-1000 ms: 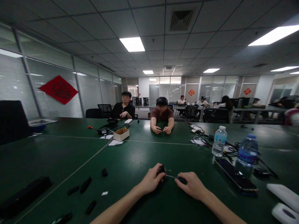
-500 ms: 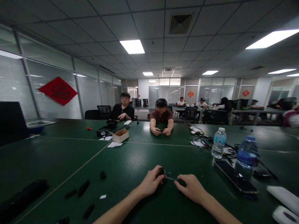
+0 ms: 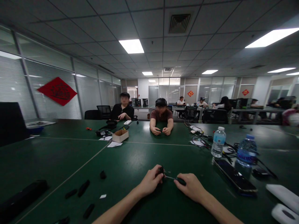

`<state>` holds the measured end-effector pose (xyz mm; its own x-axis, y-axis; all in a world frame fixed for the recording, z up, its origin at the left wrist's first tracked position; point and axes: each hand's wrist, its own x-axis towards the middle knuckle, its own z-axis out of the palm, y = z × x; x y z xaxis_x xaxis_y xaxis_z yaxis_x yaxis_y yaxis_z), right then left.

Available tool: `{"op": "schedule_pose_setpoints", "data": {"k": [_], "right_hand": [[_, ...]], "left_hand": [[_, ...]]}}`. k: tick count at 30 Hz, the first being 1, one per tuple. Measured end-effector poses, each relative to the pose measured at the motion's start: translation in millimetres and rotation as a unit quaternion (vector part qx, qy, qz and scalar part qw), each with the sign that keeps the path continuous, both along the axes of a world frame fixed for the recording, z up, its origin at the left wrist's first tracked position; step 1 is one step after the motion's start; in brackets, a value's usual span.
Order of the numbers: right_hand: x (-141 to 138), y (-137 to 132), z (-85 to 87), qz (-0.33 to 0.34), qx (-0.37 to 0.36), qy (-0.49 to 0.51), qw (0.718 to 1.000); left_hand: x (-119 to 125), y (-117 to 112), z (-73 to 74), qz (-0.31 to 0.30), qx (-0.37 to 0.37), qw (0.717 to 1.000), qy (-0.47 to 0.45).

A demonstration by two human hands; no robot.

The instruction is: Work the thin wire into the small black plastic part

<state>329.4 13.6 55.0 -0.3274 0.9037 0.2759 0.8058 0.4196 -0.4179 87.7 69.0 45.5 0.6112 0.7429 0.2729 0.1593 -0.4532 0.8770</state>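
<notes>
My left hand (image 3: 151, 179) is closed around a small black part (image 3: 161, 170), most of it hidden by the fingers. A screwdriver (image 3: 181, 181) with a dark handle and thin metal shaft is gripped in my right hand (image 3: 189, 186). Its shaft points left, and the tip meets or nearly meets the black part; I cannot tell which. Both hands are low over the green table (image 3: 130, 161). Several small black pieces lie left of my arms, among them a short block (image 3: 102, 175) and a longer piece (image 3: 83, 188). A white scrap (image 3: 103, 196) lies near them.
On the right stand two water bottles (image 3: 218, 142) by a phone (image 3: 235, 177), tangled cables (image 3: 203, 140) and a white device (image 3: 283, 196). An open cardboard box (image 3: 120, 136) sits farther off. Across the table a person (image 3: 161, 116) handles a small dark object; another person (image 3: 123, 107) sits left.
Both hands stay almost in place, still on the black part and the screwdriver. The view has shifted very slightly.
</notes>
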Motion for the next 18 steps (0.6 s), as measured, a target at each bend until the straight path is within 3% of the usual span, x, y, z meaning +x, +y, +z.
{"op": "schedule_pose_setpoints", "data": {"k": [18], "right_hand": [[-1.0, -1.3, 3.2, -0.003, 0.021, -0.013, 1.0]], "left_hand": [[1.3, 3.6, -8.0, 0.018, 0.009, 1.0, 0.001]]}}
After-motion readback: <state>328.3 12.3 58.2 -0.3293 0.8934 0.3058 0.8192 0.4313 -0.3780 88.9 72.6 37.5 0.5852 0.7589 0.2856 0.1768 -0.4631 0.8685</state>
